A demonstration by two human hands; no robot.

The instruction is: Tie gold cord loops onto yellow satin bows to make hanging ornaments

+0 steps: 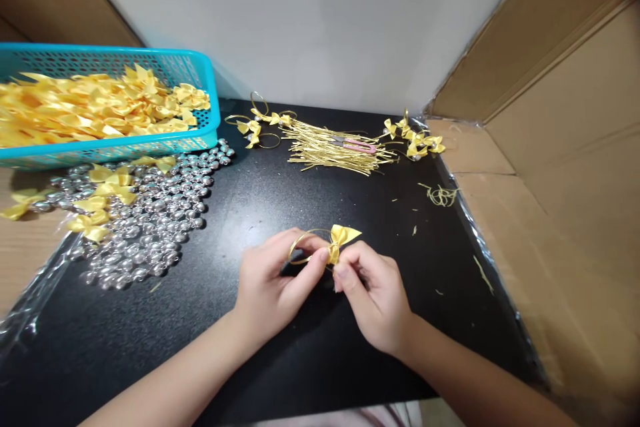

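So the left hand [275, 273] is pinching a yellow ribbon bow [342, 236] at a gold wire loop [291, 252] over the black tabletop [280, 193], probably steadying it, while the right hand [377, 300] is pinching something just below, can't really tell what.

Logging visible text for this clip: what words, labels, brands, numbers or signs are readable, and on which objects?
None readable: I see no lettering on the teal basket, the cardboard or the yellow bow in hand.
The pink-handled tool is too small to check for markings.
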